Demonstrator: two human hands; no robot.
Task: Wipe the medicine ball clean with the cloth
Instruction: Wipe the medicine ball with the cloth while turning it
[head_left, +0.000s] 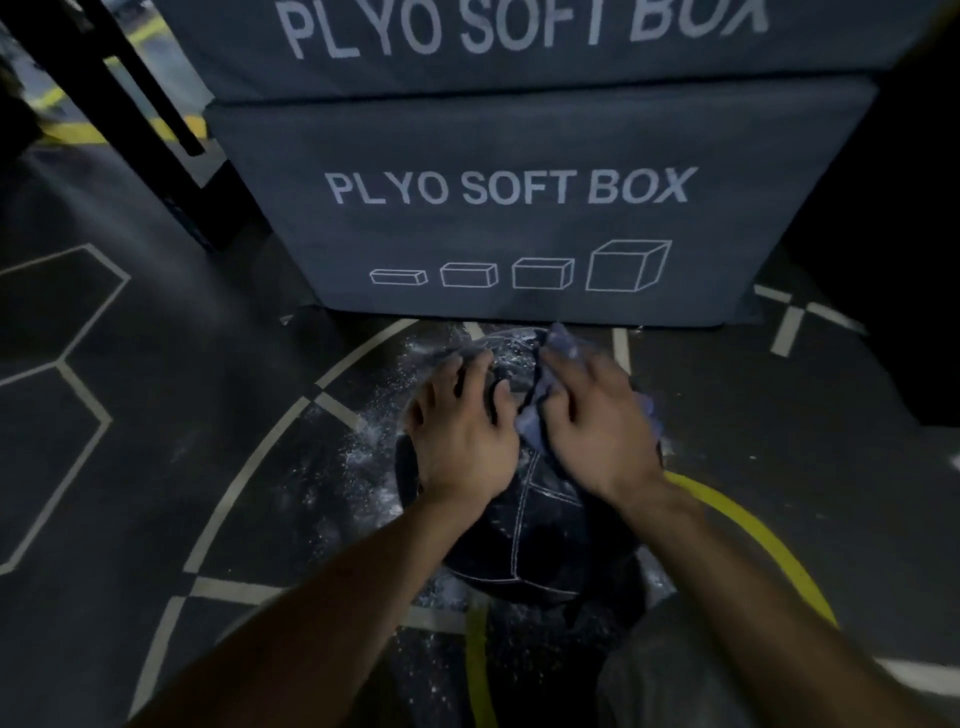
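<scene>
Floor: a dark rubber gym floor is seen, marked with pale hexagon and arc lines and a yellow curved stripe at 4 o'clock; white powder is scattered around the ball (thickest at 9 o'clock of it).
Room: dim light; a black slanted metal frame is set at 11 o'clock.
Ball: a round black stitched leather medicine ball is placed on the floor at centre, just before the boxes, dusted white on its far side.
Cloth: a crumpled blue-grey fabric cloth is pressed on the ball's top.
Left hand: the left hand is laid flat on the ball, fingers spread.
Right hand: the right hand is closed over the cloth.
Writing: "PLYO SOFT BOX" is printed in white on two stacked grey padded plyo boxes at 12 o'clock, above four box outlines.
</scene>
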